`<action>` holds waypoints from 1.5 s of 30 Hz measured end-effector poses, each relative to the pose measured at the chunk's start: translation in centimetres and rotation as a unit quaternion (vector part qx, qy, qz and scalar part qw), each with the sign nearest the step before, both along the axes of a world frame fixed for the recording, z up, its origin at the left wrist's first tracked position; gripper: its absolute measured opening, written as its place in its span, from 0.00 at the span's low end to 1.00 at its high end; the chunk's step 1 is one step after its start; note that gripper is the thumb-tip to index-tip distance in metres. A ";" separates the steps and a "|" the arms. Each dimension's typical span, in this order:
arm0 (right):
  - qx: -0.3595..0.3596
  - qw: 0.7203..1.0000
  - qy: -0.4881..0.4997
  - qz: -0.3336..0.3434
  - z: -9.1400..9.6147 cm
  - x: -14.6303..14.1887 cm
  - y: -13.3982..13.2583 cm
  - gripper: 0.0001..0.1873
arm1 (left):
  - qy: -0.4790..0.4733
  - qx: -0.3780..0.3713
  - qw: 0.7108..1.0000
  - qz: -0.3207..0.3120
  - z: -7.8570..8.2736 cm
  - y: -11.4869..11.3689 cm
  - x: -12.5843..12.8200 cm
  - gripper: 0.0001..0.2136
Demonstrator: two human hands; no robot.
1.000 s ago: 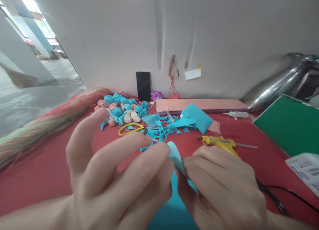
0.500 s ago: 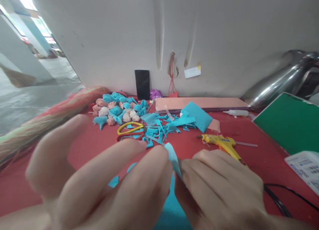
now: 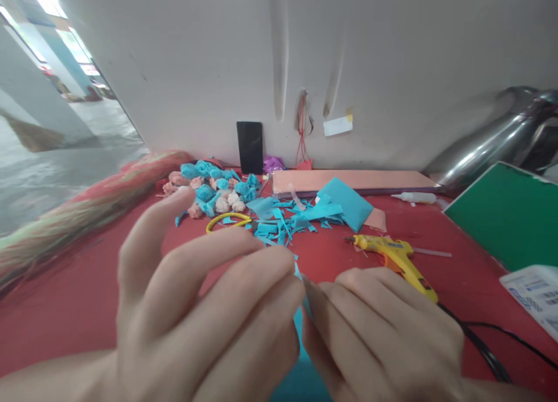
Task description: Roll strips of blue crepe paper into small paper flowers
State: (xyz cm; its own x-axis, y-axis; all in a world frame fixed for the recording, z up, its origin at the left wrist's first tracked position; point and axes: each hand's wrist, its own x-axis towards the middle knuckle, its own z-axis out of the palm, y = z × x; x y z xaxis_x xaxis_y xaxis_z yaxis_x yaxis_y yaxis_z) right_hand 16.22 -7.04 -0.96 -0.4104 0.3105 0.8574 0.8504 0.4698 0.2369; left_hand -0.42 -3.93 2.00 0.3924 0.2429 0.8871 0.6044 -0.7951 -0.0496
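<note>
My left hand [image 3: 204, 315] and my right hand [image 3: 383, 338] meet close to the camera, fingertips pinched together on a small blue paper piece [image 3: 301, 309] that shows only as a sliver between them. My left index finger sticks up, apart from the others. Behind the hands on the red table [image 3: 78, 297] lies a heap of blue paper scraps [image 3: 283, 222]. A yellow glue gun [image 3: 399, 257] lies just beyond my right hand. Yellow-handled scissors [image 3: 226, 221] rest to the left of the scraps.
A pile of small blue, pink and white paper roses [image 3: 211, 187] sits at the back left. A folded blue sheet [image 3: 346, 201], a pink board [image 3: 353, 180], a small glue bottle [image 3: 414, 197] and a black phone [image 3: 250, 147] lie near the wall. A green board [image 3: 505, 213] is at right.
My left hand spread outward and to the left half a second ago, then came back in to the paper piece. The blue piece now shows less between the fingers.
</note>
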 end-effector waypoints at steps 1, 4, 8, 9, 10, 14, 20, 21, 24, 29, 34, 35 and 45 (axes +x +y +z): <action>-0.005 1.000 -0.010 -0.002 0.1 0.1 0.0 0.09 | 0.008 0.014 1.000 -0.006 0.1 0.0 0.1 0.06; 0.002 0.999 -0.039 -0.013 0.2 0.4 -0.1 0.13 | 0.041 -0.014 0.999 -0.018 0.1 0.0 0.0 0.13; 0.008 0.998 -0.052 -0.022 0.2 0.4 -0.1 0.16 | 0.062 -0.051 0.996 -0.030 0.0 0.2 0.0 0.14; 0.009 0.998 -0.051 -0.018 0.1 0.3 0.0 0.15 | 0.068 -0.055 0.996 -0.031 0.0 0.3 0.0 0.14; 0.010 0.998 -0.053 -0.016 0.1 0.3 0.0 0.15 | 0.072 -0.057 0.995 -0.032 0.0 0.3 0.1 0.14; 0.017 0.996 -0.086 -0.020 -0.1 0.4 0.2 0.13 | 0.062 -0.070 0.995 -0.026 -0.1 0.4 0.5 0.13; 0.005 0.995 -0.095 -0.026 0.2 0.5 0.0 0.14 | 0.058 -0.132 0.987 -0.069 0.2 0.5 0.1 0.12; 0.002 0.995 -0.093 -0.028 0.3 0.5 0.0 0.15 | 0.062 -0.147 0.984 -0.080 0.3 0.6 0.0 0.13; -0.001 0.996 -0.083 -0.021 0.4 0.4 0.1 0.15 | 0.085 -0.186 0.974 -0.094 0.7 0.8 -0.3 0.16; 0.023 0.997 -0.069 0.000 0.5 0.3 0.1 0.17 | 0.077 -0.208 0.971 -0.093 0.4 0.8 -0.1 0.16; 0.024 0.994 -0.102 0.006 0.9 0.7 0.0 0.19 | 0.075 -0.179 0.975 -0.112 0.3 0.6 -0.3 0.21; 0.028 0.992 -0.120 0.007 1.0 0.8 0.0 0.19 | 0.072 -0.180 0.974 -0.114 0.3 0.7 -0.3 0.21; 0.012 0.991 -0.123 0.051 1.4 1.5 0.1 0.18 | 0.071 -0.277 0.939 -0.190 0.5 0.8 -0.4 0.22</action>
State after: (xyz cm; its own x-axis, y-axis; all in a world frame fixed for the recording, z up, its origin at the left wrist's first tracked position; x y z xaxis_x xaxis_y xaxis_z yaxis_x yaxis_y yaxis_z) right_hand 17.68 -6.93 0.47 -0.6371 0.2370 0.7334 0.7129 0.5429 0.4438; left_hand -0.84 -3.08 2.48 0.6490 0.4700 0.5982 0.2908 -0.8799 0.3759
